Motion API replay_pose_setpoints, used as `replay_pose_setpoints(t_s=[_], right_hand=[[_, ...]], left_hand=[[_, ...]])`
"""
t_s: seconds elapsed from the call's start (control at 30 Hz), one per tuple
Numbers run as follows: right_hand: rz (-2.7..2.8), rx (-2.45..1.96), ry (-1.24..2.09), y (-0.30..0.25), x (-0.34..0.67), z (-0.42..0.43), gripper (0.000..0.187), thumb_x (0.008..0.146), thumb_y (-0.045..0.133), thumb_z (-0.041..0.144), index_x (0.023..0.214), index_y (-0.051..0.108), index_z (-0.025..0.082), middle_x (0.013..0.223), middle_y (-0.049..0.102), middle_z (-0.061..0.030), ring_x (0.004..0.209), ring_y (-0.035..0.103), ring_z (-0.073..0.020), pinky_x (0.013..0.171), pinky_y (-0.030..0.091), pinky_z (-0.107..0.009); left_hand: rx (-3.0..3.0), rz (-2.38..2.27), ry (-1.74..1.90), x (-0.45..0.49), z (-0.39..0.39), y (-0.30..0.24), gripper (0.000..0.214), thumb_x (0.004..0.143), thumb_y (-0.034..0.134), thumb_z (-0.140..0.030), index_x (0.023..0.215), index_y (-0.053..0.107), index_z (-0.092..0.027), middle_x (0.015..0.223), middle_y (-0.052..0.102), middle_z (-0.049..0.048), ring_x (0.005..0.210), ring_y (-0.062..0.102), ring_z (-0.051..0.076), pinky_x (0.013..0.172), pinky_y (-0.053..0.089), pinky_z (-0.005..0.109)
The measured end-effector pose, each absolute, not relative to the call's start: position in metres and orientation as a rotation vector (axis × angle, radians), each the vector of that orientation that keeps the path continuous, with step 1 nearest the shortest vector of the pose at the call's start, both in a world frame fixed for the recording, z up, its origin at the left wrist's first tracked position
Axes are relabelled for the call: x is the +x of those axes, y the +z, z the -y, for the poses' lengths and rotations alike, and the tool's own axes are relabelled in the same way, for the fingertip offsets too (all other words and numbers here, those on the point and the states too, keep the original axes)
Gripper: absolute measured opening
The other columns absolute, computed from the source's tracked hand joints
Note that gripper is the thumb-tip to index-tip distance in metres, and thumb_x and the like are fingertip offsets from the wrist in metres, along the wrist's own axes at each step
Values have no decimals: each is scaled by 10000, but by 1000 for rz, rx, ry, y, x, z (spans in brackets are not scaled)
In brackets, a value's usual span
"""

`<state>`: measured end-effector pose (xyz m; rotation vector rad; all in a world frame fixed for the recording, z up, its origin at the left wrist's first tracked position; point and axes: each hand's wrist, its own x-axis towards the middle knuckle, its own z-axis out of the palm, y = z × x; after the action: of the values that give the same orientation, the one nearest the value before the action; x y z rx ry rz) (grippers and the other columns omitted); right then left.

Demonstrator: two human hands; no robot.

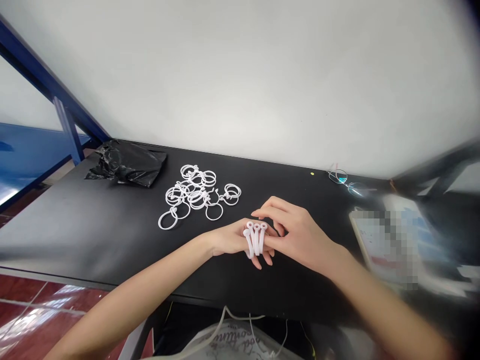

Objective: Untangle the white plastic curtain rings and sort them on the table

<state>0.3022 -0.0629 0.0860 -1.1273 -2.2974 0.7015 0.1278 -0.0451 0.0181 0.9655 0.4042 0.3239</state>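
My left hand rests over the black table with several white plastic rings threaded onto its fingers, side by side, their small eyelets pointing up. My right hand meets it from the right, its fingers curled and pinching at those rings. A loose pile of the same white rings lies on the table just beyond and left of both hands.
A crumpled black plastic bag sits at the table's back left. A blurred tablet-like screen lies at the right, glasses by the white wall. Blue metal frame stands at left. Red tiled floor below.
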Motion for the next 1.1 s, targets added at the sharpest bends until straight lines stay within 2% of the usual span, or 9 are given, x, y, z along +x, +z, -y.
replay_pose_setpoints(t_s=[0.2,0.3,0.37,0.53,0.6,0.7,0.8,0.93,1.1], right_hand=[[2169,-1030,808,89,309,66,148,865,600,148,946,696,227,991,660,-51,682,605,-123,576,526,-261],[2003,-1070,811,84,314,71,85,855,639,169,891,695,222,931,670,-51,709,627,-140,573,538,-266],[1856,-1147,903,78,316,77,42,830,689,215,872,685,212,863,675,-45,651,626,-134,526,524,-256],[1572,-1324,1342,56,301,89,275,716,805,330,908,672,186,661,678,-16,543,632,-145,493,522,-263],[1426,-1312,1445,47,290,92,310,684,827,333,896,659,181,645,676,-10,543,634,-148,493,526,-264],[1212,-1250,1536,37,279,96,297,674,833,345,817,631,180,646,661,-4,528,617,-139,440,497,-242],[1164,-1219,1563,33,274,96,272,693,820,351,743,615,179,648,624,10,489,542,-99,408,455,-220],[1293,-1217,1440,35,273,96,241,701,813,339,728,635,179,731,604,-9,584,524,-109,436,442,-217],[1369,-1258,1403,34,265,96,243,697,814,336,782,646,182,700,612,1,598,564,-123,498,471,-239]], left_hand=[[980,-460,494,127,44,21,296,793,746,-384,889,681,-111,812,678,87,823,705,224,664,609,311],[1019,-510,576,125,42,26,309,836,697,-399,962,674,-118,827,678,81,803,692,204,693,592,315],[1146,-575,645,123,42,30,273,854,674,-361,967,676,-113,807,668,66,753,658,168,688,559,281],[1508,-693,807,121,43,31,198,893,577,-264,1012,659,-128,899,672,58,786,612,154,709,488,249],[1576,-727,823,120,44,27,242,909,540,-251,1111,628,-151,959,679,57,826,623,163,735,487,256],[1654,-744,776,119,45,24,302,918,509,-238,1201,585,-169,922,686,40,769,629,153,702,485,250],[1672,-727,732,118,44,24,318,881,542,-214,1189,590,-154,907,689,42,763,633,159,702,490,255],[1596,-712,733,119,43,24,318,885,542,-220,1188,598,-142,927,694,54,806,644,171,755,501,277],[1394,-638,784,120,43,15,315,928,525,-284,1207,611,-162,1180,660,103,1031,647,225,849,518,302]])
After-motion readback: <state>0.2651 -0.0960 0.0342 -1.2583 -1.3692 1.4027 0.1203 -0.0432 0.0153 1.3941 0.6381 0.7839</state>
